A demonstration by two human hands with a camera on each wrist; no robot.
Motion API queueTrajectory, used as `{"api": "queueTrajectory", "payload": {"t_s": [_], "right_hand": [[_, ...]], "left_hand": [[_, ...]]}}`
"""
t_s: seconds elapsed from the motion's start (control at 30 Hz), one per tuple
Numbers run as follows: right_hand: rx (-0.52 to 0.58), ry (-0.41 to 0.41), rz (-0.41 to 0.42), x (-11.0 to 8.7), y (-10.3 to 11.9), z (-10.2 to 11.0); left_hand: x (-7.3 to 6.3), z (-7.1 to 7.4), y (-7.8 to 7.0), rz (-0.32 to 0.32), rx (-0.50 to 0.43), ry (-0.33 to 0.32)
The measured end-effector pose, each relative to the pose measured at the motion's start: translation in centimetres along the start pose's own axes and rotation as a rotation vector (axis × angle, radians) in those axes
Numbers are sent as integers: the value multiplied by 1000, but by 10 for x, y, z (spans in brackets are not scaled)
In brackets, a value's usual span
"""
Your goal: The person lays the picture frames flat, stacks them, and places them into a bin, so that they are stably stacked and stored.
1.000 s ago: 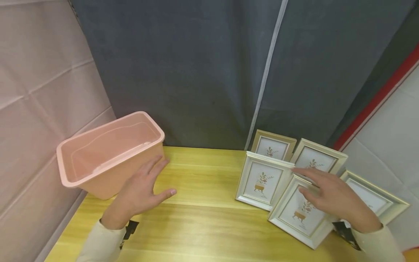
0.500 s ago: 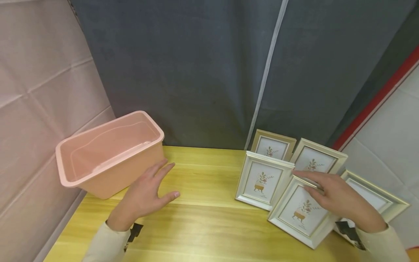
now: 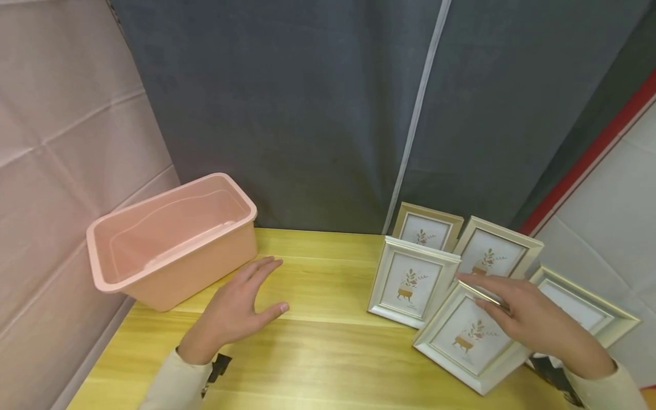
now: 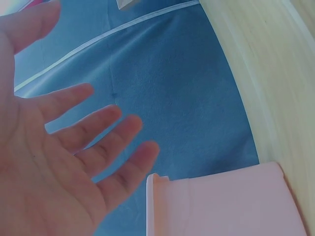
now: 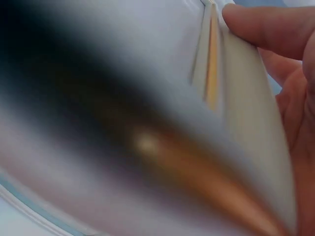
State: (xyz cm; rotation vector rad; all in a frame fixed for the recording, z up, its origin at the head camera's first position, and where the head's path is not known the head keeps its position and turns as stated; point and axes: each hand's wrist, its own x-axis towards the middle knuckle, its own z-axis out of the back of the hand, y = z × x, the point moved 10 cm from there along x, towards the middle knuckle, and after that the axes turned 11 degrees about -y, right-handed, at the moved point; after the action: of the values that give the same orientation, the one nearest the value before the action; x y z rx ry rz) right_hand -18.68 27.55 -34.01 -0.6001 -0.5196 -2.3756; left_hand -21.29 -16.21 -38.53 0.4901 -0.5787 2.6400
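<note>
My right hand (image 3: 535, 319) pinches the upper edge of the front picture frame (image 3: 468, 336), thumb on its face and fingers behind. This frame is white with a thin gold inner line and shows a potted-plant print. Close up in the right wrist view, the thumb (image 5: 266, 24) presses on the frame's pale border (image 5: 251, 98), and much of that view is blurred. My left hand (image 3: 230, 310) hovers over the wooden table with fingers spread, just right of a pink plastic bin (image 3: 205, 267). Nothing lies in the left palm (image 4: 49, 172) in the left wrist view.
Beside the gripped frame stands another white frame (image 3: 378, 285). Behind are a tan frame (image 3: 456, 233) and a cream one (image 3: 533, 247); a larger pale-gold frame (image 3: 620, 324) leans at right. A dark curtain (image 3: 307, 142) closes off the table's (image 3: 328, 364) back.
My right thumb and fingers have closed on the front frame's top edge, and the frame has tilted and shifted slightly left and nearer. My left hand has drifted right, away from the bin.
</note>
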Motion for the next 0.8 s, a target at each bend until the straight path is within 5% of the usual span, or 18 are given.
{"api": "queueTrajectory", "payload": {"t_s": [0.8], "right_hand": [[89, -217, 21, 1, 32, 20]], "left_hand": [[1, -10, -24, -26, -220, -36]]}}
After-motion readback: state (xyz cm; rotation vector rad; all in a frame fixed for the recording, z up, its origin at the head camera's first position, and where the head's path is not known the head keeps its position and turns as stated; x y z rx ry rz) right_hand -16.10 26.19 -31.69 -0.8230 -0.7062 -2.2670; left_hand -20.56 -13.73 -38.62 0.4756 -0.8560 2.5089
